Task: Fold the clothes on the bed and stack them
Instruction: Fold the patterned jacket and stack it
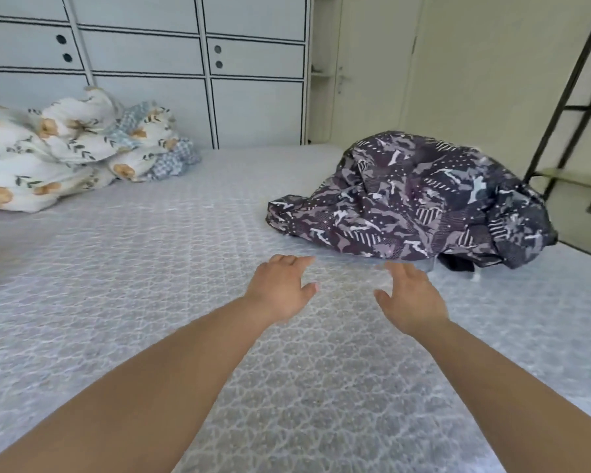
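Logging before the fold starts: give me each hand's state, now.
Left hand: open, holding nothing, over the bed.
Right hand: open, holding nothing, short of the dark patterned garment.

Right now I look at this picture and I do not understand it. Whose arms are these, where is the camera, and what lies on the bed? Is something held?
There is no machine here. A person wears one wide-angle camera on the head, looking forward and down, so the two bare arms are that person's own.

The left hand and the right hand reach forward over the bed, with the fingers relaxed and spread. Neither hand holds anything.

On the bed lie two crumpled heaps. To the right, just beyond the hands, is a dark patterned garment, not yet folded. Far to the left is white floral bedding. Behind stand pale cabinets, a door and, at the right edge, a black ladder.
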